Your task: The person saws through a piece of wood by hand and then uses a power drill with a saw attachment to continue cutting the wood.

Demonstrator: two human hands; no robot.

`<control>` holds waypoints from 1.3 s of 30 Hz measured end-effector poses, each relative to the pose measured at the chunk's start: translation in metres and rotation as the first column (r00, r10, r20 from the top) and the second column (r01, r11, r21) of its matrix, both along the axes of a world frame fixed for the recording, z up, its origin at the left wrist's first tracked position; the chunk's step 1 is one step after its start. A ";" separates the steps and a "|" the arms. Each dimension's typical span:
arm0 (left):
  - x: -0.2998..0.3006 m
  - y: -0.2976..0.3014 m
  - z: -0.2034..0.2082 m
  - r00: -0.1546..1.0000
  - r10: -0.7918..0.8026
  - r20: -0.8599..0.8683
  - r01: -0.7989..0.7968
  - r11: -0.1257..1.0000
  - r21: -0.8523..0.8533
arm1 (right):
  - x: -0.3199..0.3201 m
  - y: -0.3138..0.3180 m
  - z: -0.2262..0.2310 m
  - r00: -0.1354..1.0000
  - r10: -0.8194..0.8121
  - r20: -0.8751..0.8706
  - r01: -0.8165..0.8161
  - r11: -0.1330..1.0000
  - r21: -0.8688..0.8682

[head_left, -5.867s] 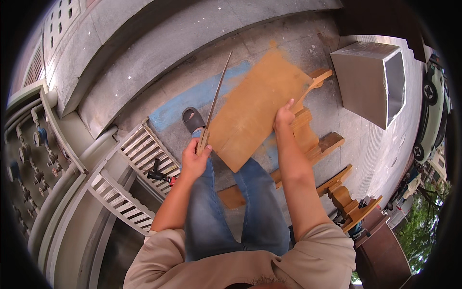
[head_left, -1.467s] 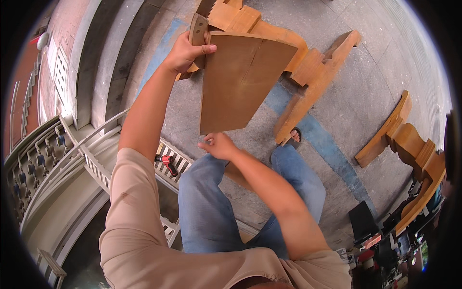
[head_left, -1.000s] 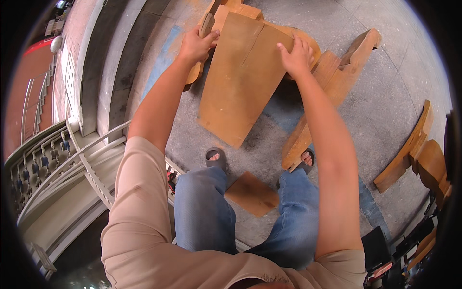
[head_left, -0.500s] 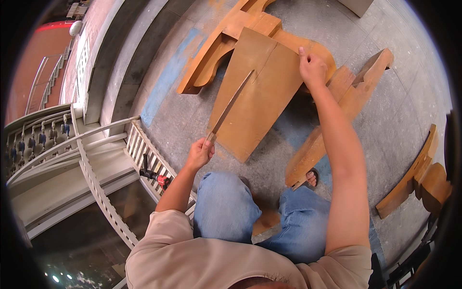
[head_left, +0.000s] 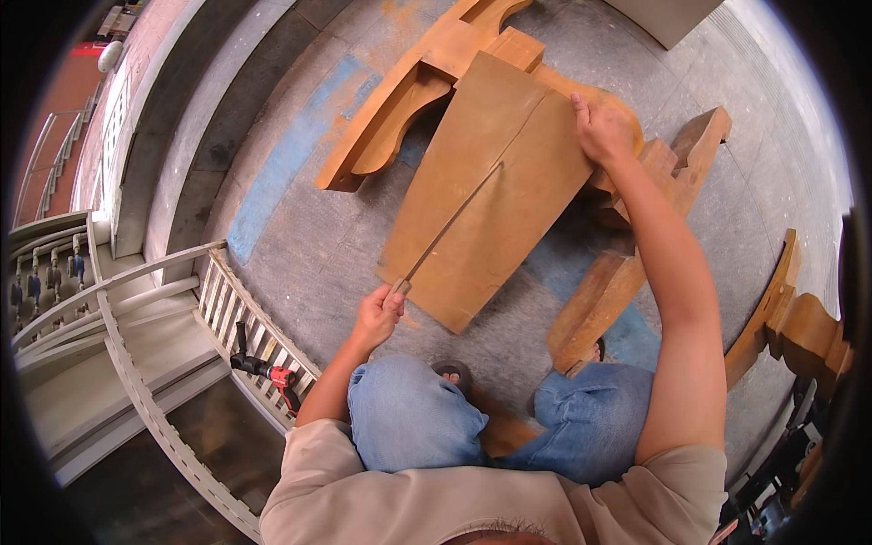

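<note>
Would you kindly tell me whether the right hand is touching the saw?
Apart: the head view shows bare wooden board between the right hand, at the board's right edge, and the saw in the left hand.

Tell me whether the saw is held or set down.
The saw is held: the left hand grips its handle, and its blade extends over the wooden board.

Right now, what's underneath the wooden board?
The wooden board crosses over a carved wooden piece, parts of which show around its far end; grey floor shows around the near end. The carved piece's covered stretch and the floor directly beneath are hidden.
</note>
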State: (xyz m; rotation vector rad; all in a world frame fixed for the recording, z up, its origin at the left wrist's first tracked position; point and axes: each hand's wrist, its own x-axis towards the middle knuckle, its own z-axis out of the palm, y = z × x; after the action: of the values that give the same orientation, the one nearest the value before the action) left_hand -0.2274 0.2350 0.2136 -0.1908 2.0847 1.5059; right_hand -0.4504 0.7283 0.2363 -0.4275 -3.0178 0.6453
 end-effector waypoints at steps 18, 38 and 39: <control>0.006 -0.002 -0.030 0.985 -0.021 -0.171 0.020 1.000 -0.008 | -0.001 -0.007 0.000 0.998 -0.056 -0.020 0.058 0.993 0.107; 0.004 -0.002 -0.020 0.981 -0.012 -0.191 -0.006 0.996 -0.093 | -0.002 -0.004 -0.004 0.998 -0.050 -0.035 0.053 0.996 0.077; 0.005 -0.002 -0.020 0.980 -0.014 -0.200 -0.004 0.996 -0.091 | -0.002 -0.003 -0.005 0.998 -0.056 -0.034 0.059 0.996 0.073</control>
State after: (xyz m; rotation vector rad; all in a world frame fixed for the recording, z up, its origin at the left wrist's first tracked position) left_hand -0.2227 0.2332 0.1939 -0.0697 2.3126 1.4815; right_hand -0.4525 0.7256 0.2316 -0.4937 -2.9756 0.5303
